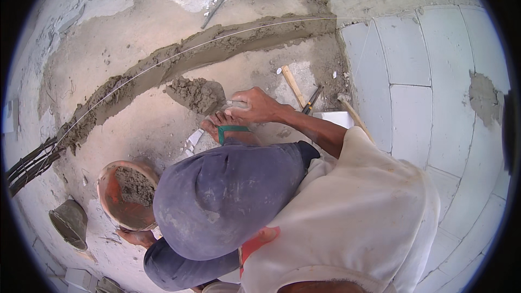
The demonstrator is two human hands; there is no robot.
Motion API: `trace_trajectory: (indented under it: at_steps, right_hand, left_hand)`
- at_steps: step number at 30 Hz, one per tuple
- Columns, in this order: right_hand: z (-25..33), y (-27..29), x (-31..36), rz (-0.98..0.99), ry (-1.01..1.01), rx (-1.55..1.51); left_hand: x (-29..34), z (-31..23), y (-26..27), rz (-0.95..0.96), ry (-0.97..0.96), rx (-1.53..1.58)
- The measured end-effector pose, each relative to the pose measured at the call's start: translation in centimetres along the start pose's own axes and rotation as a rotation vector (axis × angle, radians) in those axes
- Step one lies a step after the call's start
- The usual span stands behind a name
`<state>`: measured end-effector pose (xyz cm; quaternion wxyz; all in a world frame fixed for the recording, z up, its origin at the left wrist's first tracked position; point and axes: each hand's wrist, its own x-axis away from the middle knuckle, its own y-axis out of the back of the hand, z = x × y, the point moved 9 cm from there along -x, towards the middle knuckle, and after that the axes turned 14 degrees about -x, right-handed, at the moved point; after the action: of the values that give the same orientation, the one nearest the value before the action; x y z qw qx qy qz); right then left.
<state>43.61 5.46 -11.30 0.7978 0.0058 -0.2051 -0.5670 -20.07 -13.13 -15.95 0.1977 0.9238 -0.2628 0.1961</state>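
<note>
My right hand (255, 105) is closed round the handle of a trowel (234, 104). Its blade carries a heap of wet grey mortar (194, 94), just short of a long mortar bed (179, 66) that curves across the floor. Under the trowel handle is my foot in a sandal with a green strap (233, 128). A reddish-brown bucket (106, 202), part filled with mortar, stands left of my knee. Bare skin shows against the bucket's lower edge; it looks like part of my left hand (137, 237), mostly hidden by my leg, and its grip is unclear.
A taut white string (217, 38) runs along the mortar bed. Dark steel bars (32, 165) jut out at the left. A dark bucket (69, 222) lies tilted. Wood (293, 86), a black-handled tool (313, 100) and a hammer (354, 113) lie near pale blocks (411, 119).
</note>
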Motion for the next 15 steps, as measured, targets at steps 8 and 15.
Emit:
trace_trajectory:
  at_steps: [8, 15]
  right_hand:
    - [-7.2, 18.3, 8.3, -0.746, -0.295, -0.1]
    - [-11.7, 27.3, 3.8, -0.888, 0.105, -1.472]
  left_hand:
    - [-1.4, 0.5, 1.8, -0.082, 0.068, -0.027]
    - [-1.0, 0.4, 2.0, -0.11, 0.07, -0.043]
